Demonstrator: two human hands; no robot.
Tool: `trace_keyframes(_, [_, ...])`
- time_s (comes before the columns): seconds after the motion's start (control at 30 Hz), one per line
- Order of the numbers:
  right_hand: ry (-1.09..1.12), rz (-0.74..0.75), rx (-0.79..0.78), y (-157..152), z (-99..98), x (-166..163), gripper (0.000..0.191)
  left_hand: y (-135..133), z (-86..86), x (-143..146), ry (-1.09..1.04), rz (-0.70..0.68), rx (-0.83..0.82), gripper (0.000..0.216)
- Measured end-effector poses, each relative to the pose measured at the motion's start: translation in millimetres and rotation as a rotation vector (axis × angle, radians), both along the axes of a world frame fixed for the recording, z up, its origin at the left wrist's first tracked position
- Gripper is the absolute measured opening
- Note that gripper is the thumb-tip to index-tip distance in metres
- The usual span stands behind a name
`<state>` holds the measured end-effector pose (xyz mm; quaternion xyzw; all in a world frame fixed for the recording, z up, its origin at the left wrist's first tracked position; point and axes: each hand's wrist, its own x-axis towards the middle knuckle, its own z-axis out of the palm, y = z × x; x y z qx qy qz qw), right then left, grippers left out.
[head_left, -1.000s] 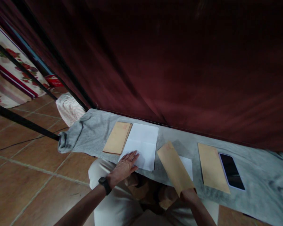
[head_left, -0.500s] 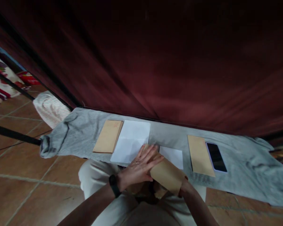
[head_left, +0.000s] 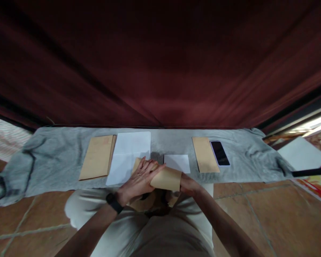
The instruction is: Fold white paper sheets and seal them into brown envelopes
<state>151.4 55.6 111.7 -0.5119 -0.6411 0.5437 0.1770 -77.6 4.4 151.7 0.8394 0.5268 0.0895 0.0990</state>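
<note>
My left hand [head_left: 142,179], with a dark band [head_left: 114,202] on its wrist, lies across a brown paper envelope [head_left: 168,179]. Its fingers are stretched out over the paper. The envelope is bent into a curve above my lap. My right hand [head_left: 187,185] goes in behind or inside the envelope's right end, so its fingers are hidden. Beneath the left hand's fingertips is the lower edge of a large creased white sheet [head_left: 131,150]. A smaller white paper [head_left: 178,162] lies just beyond the envelope.
A stack of brown envelopes [head_left: 96,157] lies on the left of the grey cloth [head_left: 171,141]. On the right are a single brown envelope [head_left: 205,155] and a phone [head_left: 220,153]. Dark red fabric [head_left: 160,78] hangs behind. A white panel [head_left: 303,153] stands far right.
The view has swung to the right and levelled, so everything sits further left. My left hand still lies on the envelope, and the right hand remains mostly hidden by it.
</note>
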Motion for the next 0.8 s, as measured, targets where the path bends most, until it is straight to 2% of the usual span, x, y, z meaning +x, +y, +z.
trace_keyframes(0.1, [0.184,0.021,-0.158,11.2,-0.5,3.9,0.034,4.9,-5.0,-12.3,0.034,0.03,0.006,0.096])
trace_keyframes(0.17, [0.31,-0.023,-0.229,18.8,-4.3,9.5,0.035,8.4,-10.7,-21.8,0.052,0.06,0.017,0.095])
trace_keyframes(0.27, [0.317,-0.125,-0.185,30.8,-14.1,22.7,0.04,12.4,-19.5,-36.7,0.076,0.11,0.041,0.093])
trace_keyframes(0.4, [0.119,-0.238,0.009,44.7,-25.4,44.0,0.042,12.7,-25.7,-54.6,0.088,0.175,0.076,0.098])
trace_keyframes(0.5, [-0.245,-0.253,0.269,48.5,-29.4,50.4,0.047,9.7,-29.0,-65.0,0.095,0.213,0.097,0.101])
trace_keyframes(0.57, [-0.494,-0.22,0.378,48.2,-31.6,46.8,0.053,7.7,-32.8,-70.9,0.104,0.228,0.102,0.102])
trace_keyframes(0.67, [-0.671,-0.21,0.406,48.1,-35.8,36.0,0.057,6.2,-40.7,-78.7,0.122,0.234,0.117,0.098])
trace_keyframes(0.8, [-0.771,-0.242,0.426,54.0,-41.7,27.6,0.047,7.1,-49.1,-86.6,0.127,0.24,0.132,0.096])
